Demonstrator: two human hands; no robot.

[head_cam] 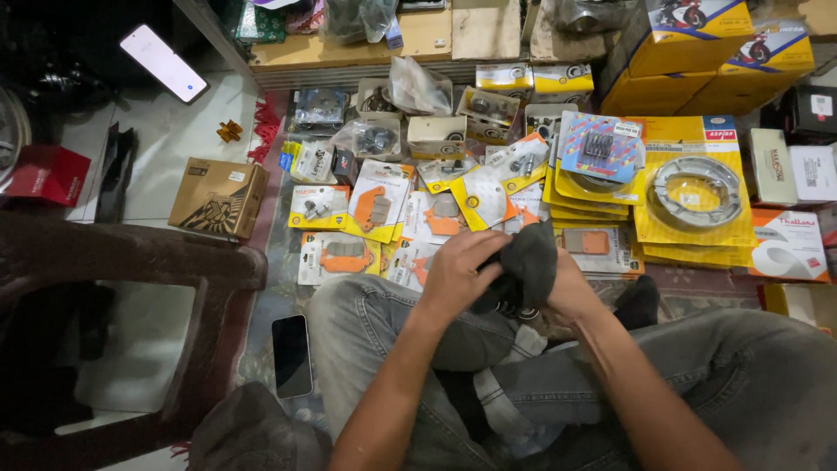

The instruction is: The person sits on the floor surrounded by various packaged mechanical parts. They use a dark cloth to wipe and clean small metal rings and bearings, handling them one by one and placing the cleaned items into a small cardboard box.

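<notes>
I sit cross-legged on the floor in grey jeans. My left hand (458, 272) grips a dark grey cloth (527, 263) from the left, fingers curled over it. My right hand (567, 286) is behind the cloth, mostly hidden, holding it from the right. Something small seems wrapped in the cloth; I cannot tell what. Just beyond my hands lie yellow and orange blister packs of brake pads (377, 202).
A stack of yellow packs with a round brake shoe set (697, 194) lies at right. Small part boxes (504, 78) and yellow cartons (689, 44) stand behind. A cardboard box (218, 196), a dark chair (131, 262) and a black phone (291, 355) are at left.
</notes>
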